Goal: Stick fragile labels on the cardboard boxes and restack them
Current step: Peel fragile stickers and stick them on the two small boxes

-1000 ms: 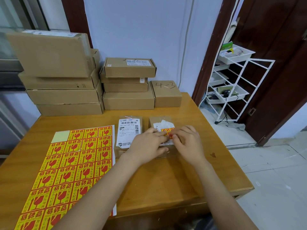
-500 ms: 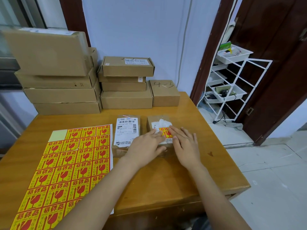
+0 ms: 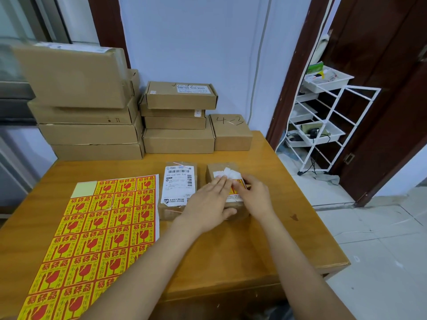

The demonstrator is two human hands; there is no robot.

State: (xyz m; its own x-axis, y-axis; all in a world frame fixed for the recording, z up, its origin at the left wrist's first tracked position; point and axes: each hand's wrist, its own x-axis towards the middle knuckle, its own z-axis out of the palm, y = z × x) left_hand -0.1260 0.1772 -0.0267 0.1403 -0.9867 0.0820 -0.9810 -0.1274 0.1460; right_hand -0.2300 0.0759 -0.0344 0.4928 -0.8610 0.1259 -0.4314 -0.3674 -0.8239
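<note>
A small cardboard box (image 3: pixel 215 172) sits mid-table with torn white paper and a yellow-red fragile label (image 3: pixel 238 184) on its top. My left hand (image 3: pixel 209 204) lies flat over the box's left part, fingers straight and pressing down. My right hand (image 3: pixel 255 195) rests on the right part, fingers on the label. To its left lies a second small box (image 3: pixel 179 188) with a white shipping label. A sheet of fragile labels (image 3: pixel 99 229) lies on the table's left side, one corner sticker gone.
Along the wall stand a tall stack of large boxes (image 3: pixel 90 116), a shorter stack (image 3: pixel 179 118) and a single box marked 4-3 (image 3: pixel 232 132). The wooden table (image 3: pixel 231 257) ends on the right near a white wire rack (image 3: pixel 323 121) by a dark door.
Both hands went from pinching the label over the box to lying flat on it; the label is now stuck on the box top.
</note>
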